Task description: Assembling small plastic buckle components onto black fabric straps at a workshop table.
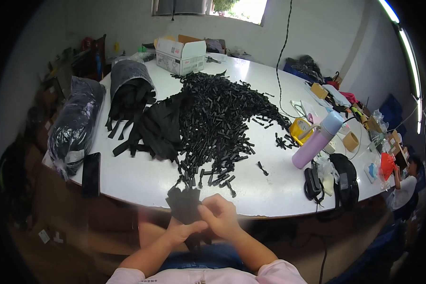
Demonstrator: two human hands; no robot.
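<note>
At the table's front edge I hold a fanned bunch of black fabric strips (183,206) upright. My left hand (184,231) is closed round its lower part, with the thumb across the front; some strip ends hang below it. The fingers of my right hand (222,218) are bent in a pinch at the bunch's right edge; their tips are partly hidden. Just beyond lies a large heap of small black plastic pieces (213,125), several of them loose near my hands. More black fabric strips (163,125) lie in a pile left of the heap.
On the white table (142,182) a phone (91,174) lies left, by a filled plastic bag (75,125) and an open bag of strips (131,78). A cardboard box (181,57) stands behind. A purple bottle (317,142), yellow tape measure (300,128) and black pouch (344,177) are right.
</note>
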